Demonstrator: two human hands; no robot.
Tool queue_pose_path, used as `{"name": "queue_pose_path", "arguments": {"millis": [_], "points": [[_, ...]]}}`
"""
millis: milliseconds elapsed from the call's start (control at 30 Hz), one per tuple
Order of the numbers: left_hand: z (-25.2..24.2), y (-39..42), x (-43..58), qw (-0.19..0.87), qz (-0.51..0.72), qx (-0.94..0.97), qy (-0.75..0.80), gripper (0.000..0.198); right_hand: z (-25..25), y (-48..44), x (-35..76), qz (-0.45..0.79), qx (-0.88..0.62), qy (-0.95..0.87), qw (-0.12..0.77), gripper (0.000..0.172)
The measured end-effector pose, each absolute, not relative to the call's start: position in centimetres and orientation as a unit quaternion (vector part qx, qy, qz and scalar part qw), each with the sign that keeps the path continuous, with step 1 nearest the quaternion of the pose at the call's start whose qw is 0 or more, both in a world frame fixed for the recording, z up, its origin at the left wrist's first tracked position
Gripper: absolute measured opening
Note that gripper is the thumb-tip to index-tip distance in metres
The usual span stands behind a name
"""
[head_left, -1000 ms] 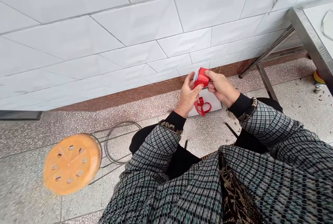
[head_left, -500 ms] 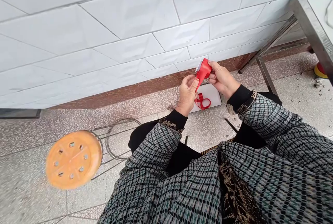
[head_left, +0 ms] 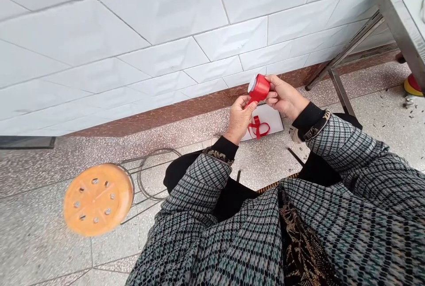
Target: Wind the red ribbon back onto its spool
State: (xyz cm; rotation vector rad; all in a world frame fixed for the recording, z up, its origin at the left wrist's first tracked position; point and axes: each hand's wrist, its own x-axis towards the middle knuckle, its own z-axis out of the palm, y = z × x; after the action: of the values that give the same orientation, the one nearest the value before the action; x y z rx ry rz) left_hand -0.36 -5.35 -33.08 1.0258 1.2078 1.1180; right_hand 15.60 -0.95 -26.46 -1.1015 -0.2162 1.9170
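Observation:
A roll of red ribbon [head_left: 259,87] with a white end disc is held up in front of the tiled wall. My right hand [head_left: 283,97] is closed around the roll from the right. My left hand [head_left: 239,117] sits just below and left of it, fingers pinched on the ribbon's free strand where it leaves the roll. The loose red ribbon end [head_left: 258,127] curls down over a white card or box [head_left: 272,119] lying on the floor beneath my hands.
An orange round stool [head_left: 98,199] with a wire frame stands at the lower left. A steel table [head_left: 396,16] with angled legs is at the upper right. A yellow and red object [head_left: 412,85] lies on the floor under it. White tiled wall ahead.
The roll has been turned and raised slightly, its white end now facing up-left. My left hand slid along the strand close under the roll. The view has shifted a little.

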Motion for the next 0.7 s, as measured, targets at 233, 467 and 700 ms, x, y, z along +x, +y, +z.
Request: {"name": "queue_pose_path", "arguments": {"millis": [233, 467, 700], "points": [[-32.8, -4.4, -1.3, 0.562, 0.481, 0.515, 0.433, 0.084, -25.7, -1.1, 16.2, 0.842, -0.406, -0.037, 0.353, 0.023], [-32.7, -3.9, -2.1, 0.572, 0.462, 0.522, 0.432, 0.092, -26.0, -1.4, 16.2, 0.861, -0.390, -0.068, 0.320, 0.032], [-33.1, -4.0, -1.6, 0.583, 0.502, 0.435, 0.469, 0.074, -26.3, -3.4, 14.4, 0.799, -0.390, -0.205, 0.408, 0.039]]}}
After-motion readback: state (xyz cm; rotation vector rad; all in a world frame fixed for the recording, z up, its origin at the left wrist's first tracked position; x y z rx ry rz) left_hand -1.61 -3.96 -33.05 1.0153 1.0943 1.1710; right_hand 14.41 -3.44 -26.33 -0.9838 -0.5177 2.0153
